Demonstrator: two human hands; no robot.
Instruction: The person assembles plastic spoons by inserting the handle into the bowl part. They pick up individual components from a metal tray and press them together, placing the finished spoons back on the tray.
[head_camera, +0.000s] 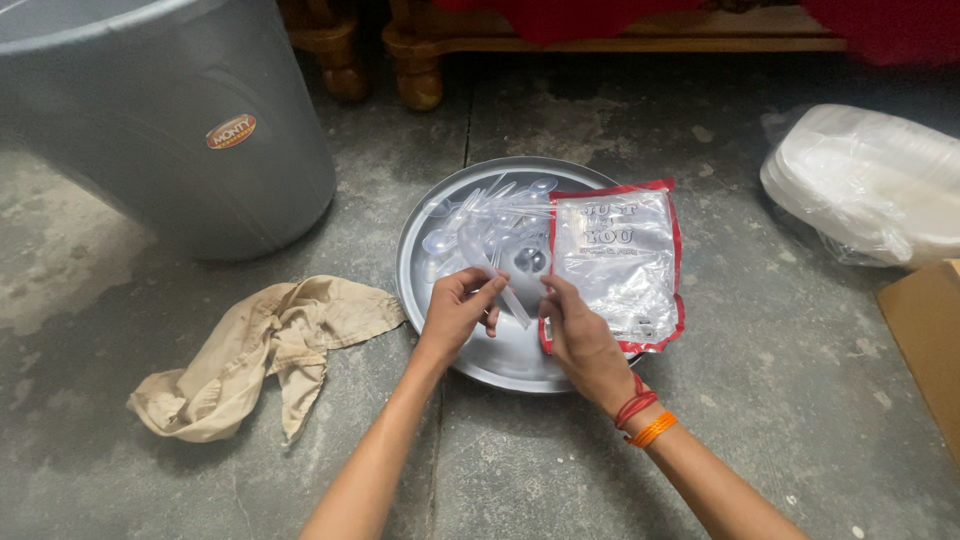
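Head view: spoon (497, 280) between hands (520, 325).

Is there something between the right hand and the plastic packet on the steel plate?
Nothing visible does. The right hand already touches the near left edge of the red-bordered packet, which lies on the round steel plate. The left hand holds a clear plastic spoon beside it.
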